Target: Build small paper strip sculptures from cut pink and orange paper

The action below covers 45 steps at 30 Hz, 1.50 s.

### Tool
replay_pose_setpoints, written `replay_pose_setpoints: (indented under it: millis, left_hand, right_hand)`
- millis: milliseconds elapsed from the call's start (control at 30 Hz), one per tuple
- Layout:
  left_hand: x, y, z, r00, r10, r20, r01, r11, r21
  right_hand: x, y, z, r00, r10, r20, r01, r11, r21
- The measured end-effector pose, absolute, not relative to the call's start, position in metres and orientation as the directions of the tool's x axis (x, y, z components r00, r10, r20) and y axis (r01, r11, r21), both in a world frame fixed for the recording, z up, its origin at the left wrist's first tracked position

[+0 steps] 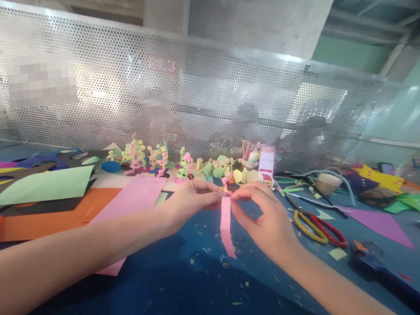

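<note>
- The left hand (194, 197) reaches in from the left, thumb and fingers pressed narrowly together at the top end of a pink strip (226, 224).
- The right hand (263, 207) meets it from the other side, its fingertips also closed in a pinch at that same end; which fingers bear the grip is too small to tell.
- The pink strip hangs down from the fingertips, creased partway along, above the dark blue table (195, 290), near the middle of the view.
- Small paper scraps are scattered over the table below the strip.
- Under and beyond the left forearm lies a pink sheet (135, 199), overlapping an orange sheet (57, 215); a pale green sheet (44, 185) lies farther back.
- Behind the hands stand curly paper figures (184, 165) in pink, green and yellow, near a white and pink upright panel (267, 163).
- To the right of the right hand lie scissors (320, 238) with one yellow and one red handle loop, near a magenta sheet (380, 224).
- A dark blue tool (391, 281), its kind unclear, lies nearer the right edge.
- A perforated metal screen (195, 93) rises behind everything on the table.
</note>
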State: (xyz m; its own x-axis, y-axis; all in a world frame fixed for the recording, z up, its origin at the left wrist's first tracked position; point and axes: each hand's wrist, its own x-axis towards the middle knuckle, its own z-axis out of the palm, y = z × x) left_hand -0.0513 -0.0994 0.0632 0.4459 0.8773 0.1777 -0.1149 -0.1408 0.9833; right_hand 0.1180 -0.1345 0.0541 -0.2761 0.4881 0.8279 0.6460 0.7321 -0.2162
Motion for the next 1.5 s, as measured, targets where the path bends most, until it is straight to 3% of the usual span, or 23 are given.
replay_pose_setpoints:
  millis: [200,600,900,1100,1300,1500]
  left_hand:
    - [-0.049,-0.097,0.055,0.453,0.87,0.195,-0.183,-0.124,0.975]
    - [-0.05,-0.095,0.053,0.509,0.838,0.195,-0.258,-0.068,0.964]
    - [-0.05,-0.089,0.044,0.501,0.822,0.27,-0.164,-0.216,0.962]
    - [-0.05,-0.091,0.046,0.477,0.85,0.224,-0.074,-0.215,0.974]
    - [-0.05,-0.092,0.046,0.493,0.836,0.24,-0.019,-0.265,0.964]
    - [-0.05,-0.094,0.047,0.506,0.821,0.263,-0.023,-0.292,0.956]
  right_hand:
    - [0.118,-0.129,0.05,-0.167,0.61,0.775,0.612,0.68,-0.403]
    - [0.118,-0.127,0.046,-0.149,0.687,0.711,0.503,0.672,-0.543]
    - [0.117,-0.126,0.045,-0.093,0.759,0.644,0.457,0.607,-0.65]
    - [0.119,-0.12,0.042,-0.131,0.832,0.539,0.259,0.554,-0.791]
    - [0.121,-0.118,0.043,-0.175,0.875,0.452,0.27,0.484,-0.832]
    - [0.121,-0.119,0.045,-0.156,0.877,0.454,0.284,0.48,-0.83]
